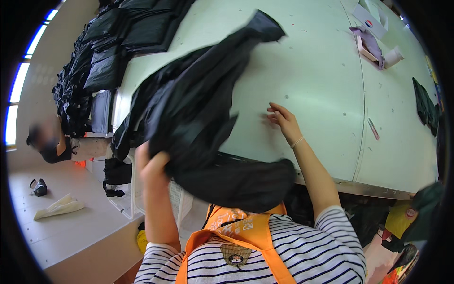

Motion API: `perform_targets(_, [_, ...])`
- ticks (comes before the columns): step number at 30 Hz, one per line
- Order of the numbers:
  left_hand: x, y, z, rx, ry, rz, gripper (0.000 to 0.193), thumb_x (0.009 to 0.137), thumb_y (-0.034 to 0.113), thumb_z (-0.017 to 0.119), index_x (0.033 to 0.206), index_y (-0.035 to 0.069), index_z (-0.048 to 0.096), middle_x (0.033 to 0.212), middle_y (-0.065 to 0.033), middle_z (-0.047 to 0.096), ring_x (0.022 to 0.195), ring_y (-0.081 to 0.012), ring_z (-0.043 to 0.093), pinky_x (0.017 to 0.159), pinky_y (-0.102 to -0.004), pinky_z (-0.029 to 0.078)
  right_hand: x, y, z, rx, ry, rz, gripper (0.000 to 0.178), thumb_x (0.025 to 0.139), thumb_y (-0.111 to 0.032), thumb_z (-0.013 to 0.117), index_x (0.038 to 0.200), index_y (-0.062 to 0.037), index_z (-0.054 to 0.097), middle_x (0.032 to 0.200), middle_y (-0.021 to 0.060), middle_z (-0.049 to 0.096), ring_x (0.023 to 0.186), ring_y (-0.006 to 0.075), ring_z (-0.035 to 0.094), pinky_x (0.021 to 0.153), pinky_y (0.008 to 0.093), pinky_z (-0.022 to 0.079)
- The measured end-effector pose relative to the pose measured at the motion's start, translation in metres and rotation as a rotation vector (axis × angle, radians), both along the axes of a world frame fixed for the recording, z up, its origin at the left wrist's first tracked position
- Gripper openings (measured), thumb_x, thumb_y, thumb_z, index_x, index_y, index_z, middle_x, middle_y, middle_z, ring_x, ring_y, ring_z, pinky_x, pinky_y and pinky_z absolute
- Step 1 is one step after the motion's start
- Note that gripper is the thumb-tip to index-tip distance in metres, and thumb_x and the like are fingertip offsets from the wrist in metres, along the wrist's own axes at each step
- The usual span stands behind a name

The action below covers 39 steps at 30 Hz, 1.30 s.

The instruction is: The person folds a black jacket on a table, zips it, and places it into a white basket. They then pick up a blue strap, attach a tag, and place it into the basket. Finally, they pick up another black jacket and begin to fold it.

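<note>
A black garment [198,90], blurred by motion and loosely bunched, hangs over the table's near edge. One long part of it stretches toward the far side, and another sags in front of my apron. Whether it is trousers or a jacket, I cannot tell. My left hand [152,165] is closed round its lower left part. My right hand [282,120] hovers over the pale table to the right of the cloth, fingers apart and holding nothing.
Stacks of folded black garments [137,23] cover the table's far left. A co-worker [52,139] is beyond them. At the right lie a box cutter [373,128], a white cup [393,57], a white box [370,19] and dark cloth [425,105]. A white rack [177,203] stands below the left edge.
</note>
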State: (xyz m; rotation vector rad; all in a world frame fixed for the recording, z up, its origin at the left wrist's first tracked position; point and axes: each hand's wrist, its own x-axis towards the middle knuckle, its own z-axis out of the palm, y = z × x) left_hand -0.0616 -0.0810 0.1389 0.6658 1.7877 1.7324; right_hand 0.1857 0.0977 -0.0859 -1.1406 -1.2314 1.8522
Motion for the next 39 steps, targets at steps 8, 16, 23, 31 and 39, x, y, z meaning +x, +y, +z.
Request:
perform_targets(8, [-0.138, -0.213, 0.084, 0.365, 0.372, 0.497, 0.046, 0.064, 0.002, 0.049, 0.108, -0.010, 0.058, 0.097, -0.0124, 0.062, 0.088, -0.0214, 0.058, 0.085, -0.0306, 0.044, -0.113, -0.029, 0.008, 0.254, 0.373, -0.150, 0.068, 0.082, -0.008, 0.062, 0.141, -0.0095, 0.030, 0.147, 0.0121, 0.025, 0.110, 0.0236, 0.049, 0.089, 0.0365, 0.047])
perform_targets(16, [-0.286, -0.232, 0.083, 0.063, 0.668, 0.099, 0.045, 0.069, -0.006, 0.046, 0.112, -0.010, 0.056, 0.100, -0.0129, 0.062, 0.093, -0.0222, 0.059, 0.089, -0.0307, 0.043, 0.071, -0.186, 0.008, 0.119, -0.165, 0.118, 0.007, 0.085, -0.003, 0.051, 0.091, -0.0066, 0.054, 0.094, 0.0082, 0.061, 0.083, 0.0188, 0.055, 0.081, 0.0320, 0.045])
perform_targets(23, [-0.207, -0.164, 0.078, 0.210, 1.056, -0.515, 0.020, 0.061, 0.002, 0.055, 0.079, -0.005, 0.061, 0.077, -0.0151, 0.062, 0.072, -0.0239, 0.060, 0.068, -0.0280, 0.046, 0.263, -0.340, 0.226, 0.094, -1.028, -0.554, 0.008, 0.085, -0.004, 0.051, 0.091, -0.0065, 0.054, 0.092, 0.0075, 0.061, 0.082, 0.0181, 0.054, 0.080, 0.0318, 0.045])
perform_targets(31, [-0.211, -0.215, 0.065, 0.509, 0.579, -0.975, 0.033, 0.083, 0.026, 0.056, 0.063, 0.000, 0.060, 0.052, -0.0068, 0.058, 0.038, -0.0145, 0.053, 0.035, -0.0220, 0.036, 0.188, -0.245, 0.393, 0.717, -0.989, -0.774, 0.008, 0.086, -0.004, 0.050, 0.092, -0.0064, 0.055, 0.091, 0.0067, 0.060, 0.082, 0.0172, 0.054, 0.079, 0.0315, 0.045])
perform_targets(39, [-0.222, -0.236, -0.033, -0.418, -0.087, -0.417, 0.015, 0.074, 0.005, 0.059, 0.081, -0.008, 0.060, 0.068, 0.0036, 0.055, 0.070, -0.0103, 0.051, 0.064, -0.0238, 0.038, -0.102, 0.077, 0.385, 1.132, -0.337, -0.430, 0.009, 0.086, -0.005, 0.049, 0.092, -0.0063, 0.055, 0.090, 0.0058, 0.059, 0.082, 0.0164, 0.054, 0.078, 0.0312, 0.046])
